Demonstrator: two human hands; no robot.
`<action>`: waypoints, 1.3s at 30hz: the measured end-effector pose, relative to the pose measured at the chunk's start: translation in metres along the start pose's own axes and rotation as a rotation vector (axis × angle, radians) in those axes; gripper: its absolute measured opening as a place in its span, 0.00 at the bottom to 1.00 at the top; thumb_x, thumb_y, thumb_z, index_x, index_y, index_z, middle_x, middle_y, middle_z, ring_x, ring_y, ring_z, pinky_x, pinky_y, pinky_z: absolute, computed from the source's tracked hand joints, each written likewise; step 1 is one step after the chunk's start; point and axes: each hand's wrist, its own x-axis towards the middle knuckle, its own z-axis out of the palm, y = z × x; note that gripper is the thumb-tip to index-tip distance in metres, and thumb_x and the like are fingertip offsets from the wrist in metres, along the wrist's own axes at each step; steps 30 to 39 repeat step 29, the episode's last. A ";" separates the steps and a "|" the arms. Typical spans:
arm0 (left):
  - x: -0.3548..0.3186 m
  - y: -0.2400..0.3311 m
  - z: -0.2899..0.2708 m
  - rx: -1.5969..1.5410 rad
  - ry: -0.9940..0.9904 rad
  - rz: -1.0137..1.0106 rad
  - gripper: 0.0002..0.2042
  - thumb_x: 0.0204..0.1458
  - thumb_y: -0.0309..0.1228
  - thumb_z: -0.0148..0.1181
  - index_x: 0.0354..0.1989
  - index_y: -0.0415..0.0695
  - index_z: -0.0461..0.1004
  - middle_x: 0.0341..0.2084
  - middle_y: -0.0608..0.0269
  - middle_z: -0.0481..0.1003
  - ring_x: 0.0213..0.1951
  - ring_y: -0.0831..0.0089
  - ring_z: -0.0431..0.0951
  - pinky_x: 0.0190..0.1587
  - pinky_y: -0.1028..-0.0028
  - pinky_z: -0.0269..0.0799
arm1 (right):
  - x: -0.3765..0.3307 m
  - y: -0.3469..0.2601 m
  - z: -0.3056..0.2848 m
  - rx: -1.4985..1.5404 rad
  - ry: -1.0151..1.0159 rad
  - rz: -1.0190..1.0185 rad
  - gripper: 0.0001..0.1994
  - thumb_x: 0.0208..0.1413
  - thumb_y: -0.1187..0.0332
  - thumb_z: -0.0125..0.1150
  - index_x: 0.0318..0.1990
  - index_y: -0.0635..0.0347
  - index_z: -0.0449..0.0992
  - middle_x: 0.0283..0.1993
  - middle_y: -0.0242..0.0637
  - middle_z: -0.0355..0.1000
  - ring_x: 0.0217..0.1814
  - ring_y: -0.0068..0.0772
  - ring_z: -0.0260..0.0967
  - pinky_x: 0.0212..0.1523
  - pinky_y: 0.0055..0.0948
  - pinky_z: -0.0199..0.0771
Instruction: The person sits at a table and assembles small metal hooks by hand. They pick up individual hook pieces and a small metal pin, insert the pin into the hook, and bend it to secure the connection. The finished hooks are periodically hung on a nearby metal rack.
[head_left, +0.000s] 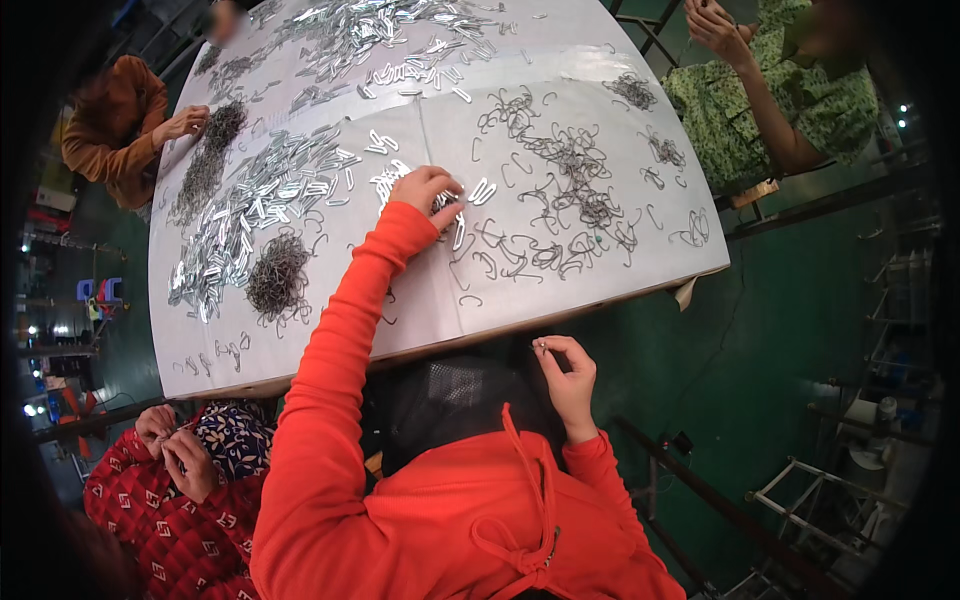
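Observation:
My left hand (424, 196) reaches over the white-covered table, its fingers and thumb curled around a few small metal pieces (445, 203) at the tabletop. Bright flat elongated metal loops (482, 191) lie just right of it, with more of them (390, 178) partly hidden behind it. In front of my body, off the table's near edge, my right hand (569, 378) is closed in a pinch. A tiny item shows at its fingertips, too small to name. Loose curved wire hooks (540, 200) are scattered to the right of my left hand.
The table (420, 290) bears a heap of metal loops (270, 180) at left, a dense wire-hook pile (278, 275) and more loops (370, 35) at the back. Co-workers sit around it: an orange sleeve (135, 95), a green patterned top (720, 120) and a red patterned sleeve (130, 480).

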 end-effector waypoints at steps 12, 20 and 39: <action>-0.031 0.056 0.021 0.319 -0.041 -0.322 0.06 0.44 0.32 0.65 0.30 0.46 0.77 0.28 0.60 0.73 0.35 0.59 0.74 0.37 0.65 0.69 | 0.002 -0.023 0.004 -0.051 0.082 -0.008 0.04 0.49 0.78 0.63 0.33 0.65 0.77 0.32 0.36 0.76 0.35 0.26 0.74 0.38 0.24 0.71; -0.060 0.133 0.013 -1.056 -0.067 -0.497 0.07 0.52 0.24 0.59 0.39 0.38 0.75 0.29 0.67 0.75 0.30 0.84 0.72 0.32 0.82 0.71 | 0.006 -0.033 0.004 -0.082 0.098 -0.037 0.03 0.49 0.77 0.64 0.32 0.65 0.78 0.30 0.36 0.75 0.32 0.27 0.73 0.35 0.23 0.70; -0.097 0.148 0.029 -1.228 -0.210 -0.582 0.08 0.55 0.25 0.57 0.42 0.36 0.73 0.33 0.61 0.76 0.35 0.76 0.76 0.42 0.77 0.72 | 0.008 -0.040 0.008 -0.107 0.057 -0.046 0.04 0.49 0.75 0.64 0.32 0.64 0.78 0.30 0.37 0.75 0.31 0.29 0.74 0.34 0.24 0.71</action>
